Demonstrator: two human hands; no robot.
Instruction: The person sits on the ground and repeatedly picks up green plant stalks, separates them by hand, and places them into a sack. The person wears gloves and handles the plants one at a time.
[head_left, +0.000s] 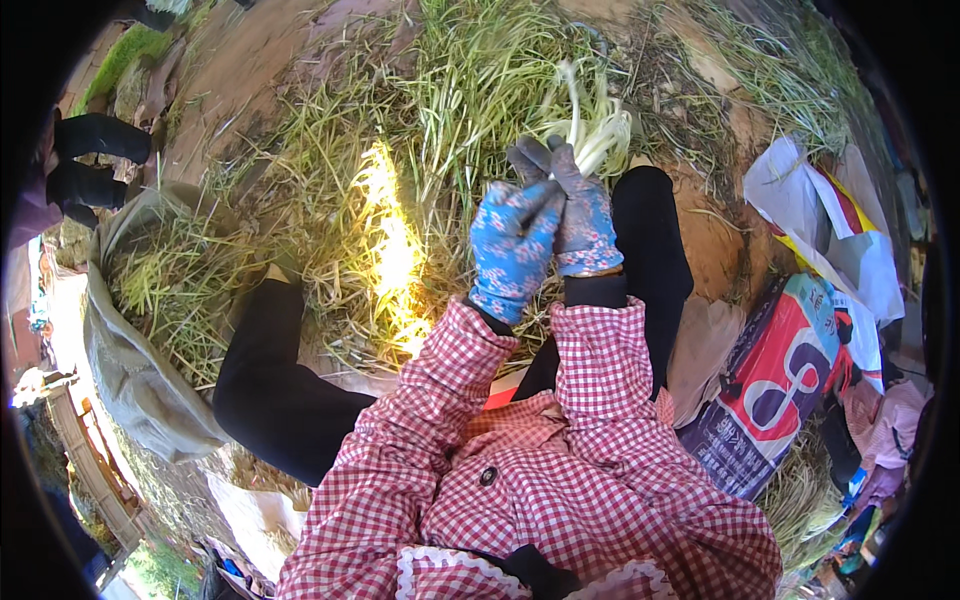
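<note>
My left hand and my right hand meet in front of me, both in blue floral gloves with dark, soiled fingers. A small bunch of pale, leek-like stalks is gripped in my right hand, its whitish ends fanning out away from me. One stalk stands up apart from the others and is blurred. The left fingers are bent against the right hand; what they hold, if anything, is hidden. Beneath both hands spreads a thick heap of long green stalks and leaves.
A grey cloth sack with cut greens lies at left. On the right are a printed red and purple bag and a white plastic sack. My bent knees flank the heap. Another person's dark-sleeved arm or leg shows at far left.
</note>
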